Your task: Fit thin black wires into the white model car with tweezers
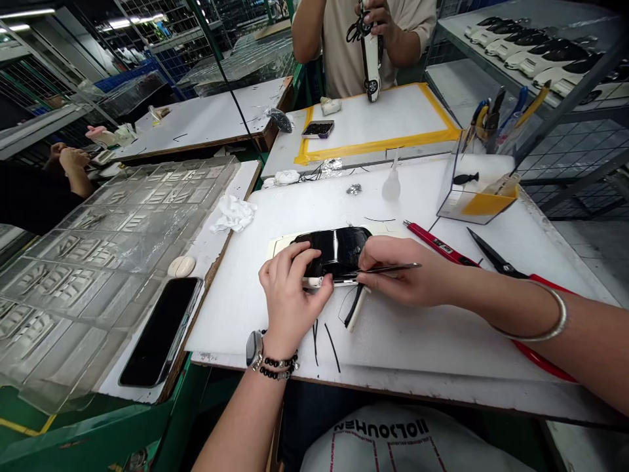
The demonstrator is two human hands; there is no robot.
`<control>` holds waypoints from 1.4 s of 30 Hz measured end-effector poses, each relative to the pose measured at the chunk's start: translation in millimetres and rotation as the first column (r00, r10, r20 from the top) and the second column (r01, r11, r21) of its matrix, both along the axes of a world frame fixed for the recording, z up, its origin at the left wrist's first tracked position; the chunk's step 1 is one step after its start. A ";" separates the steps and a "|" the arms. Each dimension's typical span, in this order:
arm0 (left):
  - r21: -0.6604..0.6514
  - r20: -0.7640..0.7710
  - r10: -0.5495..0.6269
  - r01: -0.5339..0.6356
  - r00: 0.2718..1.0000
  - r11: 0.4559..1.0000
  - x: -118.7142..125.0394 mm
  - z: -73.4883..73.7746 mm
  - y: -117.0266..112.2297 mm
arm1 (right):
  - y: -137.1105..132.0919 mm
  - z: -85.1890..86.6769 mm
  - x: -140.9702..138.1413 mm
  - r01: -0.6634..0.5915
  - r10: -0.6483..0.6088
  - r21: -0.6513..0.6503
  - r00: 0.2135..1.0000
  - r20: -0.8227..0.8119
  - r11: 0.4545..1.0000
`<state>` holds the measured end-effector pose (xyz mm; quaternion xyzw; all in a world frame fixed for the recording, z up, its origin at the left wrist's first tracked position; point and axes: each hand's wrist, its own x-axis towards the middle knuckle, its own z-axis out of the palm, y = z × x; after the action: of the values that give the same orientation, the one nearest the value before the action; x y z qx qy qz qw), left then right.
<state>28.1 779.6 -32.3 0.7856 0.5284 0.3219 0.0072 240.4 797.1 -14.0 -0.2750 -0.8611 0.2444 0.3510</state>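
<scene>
A model car (pixel 336 244) with a glossy black top and a white lower body lies on the white work surface. My left hand (pixel 289 282) is closed over its left end, with fingers on the top and the thumb at the near side. Against the near side of the car, my right hand (pixel 405 269) pinches slim dark tweezers (pixel 403 267); their tips are hard to make out by the body. Just below the car lies a white part with a black strip and a thin loop (pixel 354 308). Thin black strips (pixel 332 347) lie nearer the front edge.
Right of my hands lie a red craft knife (pixel 437 242) and red-handled scissors (pixel 501 255). Behind stand a clear tool holder (pixel 484 187) and a small squeeze bottle (pixel 392 183). Left are a phone (pixel 160 333) and a parts tray (pixel 105 242). Across, a co-worker (pixel 366 39) holds another model car.
</scene>
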 end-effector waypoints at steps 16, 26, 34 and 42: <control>0.004 -0.008 0.001 -0.001 1.000 1.000 -0.2 -1.0 0.1 | 0.3 -0.7 -0.1 -0.002 0.002 -0.017 1.000 0.005 1.000; 0.005 -0.009 0.006 -0.006 1.000 1.000 -0.1 -1.7 0.5 | -0.3 -1.6 -1.4 -0.007 0.007 -0.015 1.000 0.000 1.000; -0.002 -0.006 0.004 -0.004 1.000 1.000 -0.2 -0.8 -0.3 | -5.4 -3.2 -7.7 0.095 -0.096 -0.055 0.995 -0.026 0.994; -0.001 -0.014 -0.001 0.001 1.000 1.000 -0.4 -1.8 0.4 | -13.2 -0.3 -21.0 0.252 -0.268 -0.273 0.963 -0.023 0.928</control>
<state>27.8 780.0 -34.1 0.7883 0.5281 0.3159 0.0040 219.4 783.8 -14.3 -0.4240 -0.7651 0.3181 0.3655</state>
